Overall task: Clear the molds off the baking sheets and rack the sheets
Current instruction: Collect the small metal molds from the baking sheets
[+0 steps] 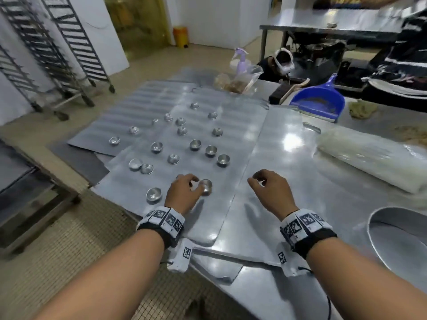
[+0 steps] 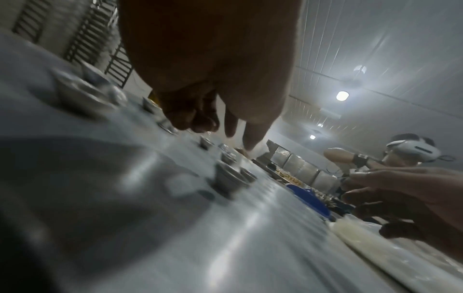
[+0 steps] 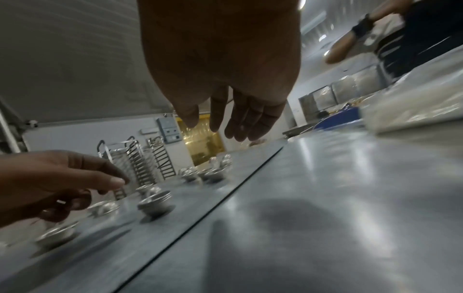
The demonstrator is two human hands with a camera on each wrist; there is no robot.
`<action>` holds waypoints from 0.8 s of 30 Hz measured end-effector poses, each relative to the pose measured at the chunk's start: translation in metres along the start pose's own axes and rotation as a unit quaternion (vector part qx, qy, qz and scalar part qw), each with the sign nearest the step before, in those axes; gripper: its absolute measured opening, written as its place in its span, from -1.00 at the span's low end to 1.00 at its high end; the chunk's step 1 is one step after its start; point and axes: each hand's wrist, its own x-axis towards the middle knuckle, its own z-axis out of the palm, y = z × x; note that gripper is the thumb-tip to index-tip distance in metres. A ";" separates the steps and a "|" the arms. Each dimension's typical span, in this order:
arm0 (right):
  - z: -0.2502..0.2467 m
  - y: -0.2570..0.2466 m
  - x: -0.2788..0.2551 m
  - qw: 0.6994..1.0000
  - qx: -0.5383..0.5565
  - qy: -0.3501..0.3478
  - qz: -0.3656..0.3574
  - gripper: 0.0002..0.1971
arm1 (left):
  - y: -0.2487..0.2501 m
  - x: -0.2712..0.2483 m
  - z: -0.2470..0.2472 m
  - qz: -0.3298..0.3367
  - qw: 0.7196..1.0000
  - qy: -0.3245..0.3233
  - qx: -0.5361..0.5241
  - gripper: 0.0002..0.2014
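Several small metal molds [image 1: 196,144] lie scattered over the overlapping baking sheets [image 1: 238,135] on the steel table. My left hand [image 1: 196,184] hovers low over the near sheet, its thumb and index finger spread and the other fingers curled, just left of a short stack of molds [image 1: 205,187]. In the left wrist view that stack [image 2: 230,178] stands ahead of the left hand [image 2: 240,141], which holds nothing. My right hand [image 1: 256,180] hangs empty with relaxed fingers over the bare right sheet [image 1: 277,158]. The right wrist view shows the right hand [image 3: 215,128] above that sheet and the stack [image 3: 155,200].
Two wheeled sheet racks [image 1: 69,54] stand on the floor at the far left. A blue dustpan [image 1: 316,100], a spray bottle [image 1: 241,62], a plastic-wrapped roll [image 1: 369,162] and a large metal bowl [image 1: 397,232] sit to the right. Another person [image 1: 404,42] works at the back right.
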 end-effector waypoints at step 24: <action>0.151 -0.098 0.026 0.989 -0.091 -0.089 0.079 -0.43 | -0.126 0.073 -0.083 0.043 0.983 -0.160 0.075 -0.47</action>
